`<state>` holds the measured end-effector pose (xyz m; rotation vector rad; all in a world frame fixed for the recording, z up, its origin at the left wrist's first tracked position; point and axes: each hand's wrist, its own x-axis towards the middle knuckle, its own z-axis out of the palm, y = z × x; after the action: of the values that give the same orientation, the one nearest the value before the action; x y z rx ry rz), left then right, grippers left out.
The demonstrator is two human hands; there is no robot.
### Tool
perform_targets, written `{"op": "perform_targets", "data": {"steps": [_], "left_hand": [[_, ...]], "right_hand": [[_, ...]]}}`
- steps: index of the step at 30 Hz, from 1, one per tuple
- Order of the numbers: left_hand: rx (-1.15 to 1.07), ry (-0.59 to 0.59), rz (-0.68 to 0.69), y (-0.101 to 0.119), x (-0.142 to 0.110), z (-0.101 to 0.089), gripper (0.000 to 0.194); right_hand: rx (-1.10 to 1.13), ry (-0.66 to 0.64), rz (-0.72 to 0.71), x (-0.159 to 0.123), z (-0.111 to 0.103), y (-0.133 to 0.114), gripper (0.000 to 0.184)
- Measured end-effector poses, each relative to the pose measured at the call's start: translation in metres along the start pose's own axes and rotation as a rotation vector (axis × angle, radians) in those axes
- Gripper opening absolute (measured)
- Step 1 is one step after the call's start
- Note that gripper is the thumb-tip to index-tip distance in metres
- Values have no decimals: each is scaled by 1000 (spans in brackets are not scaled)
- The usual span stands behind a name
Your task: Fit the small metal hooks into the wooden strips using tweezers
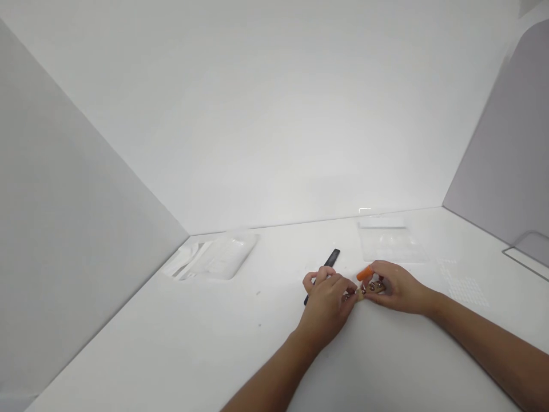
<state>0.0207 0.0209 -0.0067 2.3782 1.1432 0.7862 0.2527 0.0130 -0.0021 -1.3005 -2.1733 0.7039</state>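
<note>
My left hand point(328, 303) is closed, with a thin black flat stick point(331, 258) tucked through its fingers. Its thumb and forefinger meet the near end of a small tan strip point(378, 288) set with shiny dark-red pieces. Fingers of my right hand point(397, 286) pinch that strip from the other side. An orange cylinder like a cap point(364, 273) sticks out by the right forefinger; whether it is gripped or attached to something is hidden. The fingertips of both hands almost touch and cover part of the strip.
Clear plastic packaging point(223, 257) lies at the back left of the white table point(171, 355). Behind my right hand is a clear bag point(388, 240). A wire-like frame point(527, 260) stands at the right edge. Small grey bits point(258, 293) lie left of my hands. White walls enclose the table.
</note>
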Motion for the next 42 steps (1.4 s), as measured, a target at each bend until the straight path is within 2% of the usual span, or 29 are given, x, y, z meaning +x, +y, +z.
{"op": "perform_targets", "data": {"steps": [9, 19, 24, 28, 34, 42], "left_hand": [[20, 24, -19, -1, -1, 5, 9], [-6, 11, -21, -1, -1, 3, 8], [68, 37, 57, -5, 1, -9, 16], [95, 13, 117, -7, 3, -19, 13], [92, -17, 147, -10, 3, -19, 12], [149, -119, 237, -13, 5, -24, 13]], "right_hand": [[43, -2, 33, 0, 3, 3, 32], [24, -11, 17, 0, 1, 1, 30], [19, -12, 19, 0, 1, 1, 29], [41, -25, 33, -1, 1, 1, 30], [-6, -14, 15, -1, 0, 2, 29], [0, -19, 26, -1, 0, 1, 29]]}}
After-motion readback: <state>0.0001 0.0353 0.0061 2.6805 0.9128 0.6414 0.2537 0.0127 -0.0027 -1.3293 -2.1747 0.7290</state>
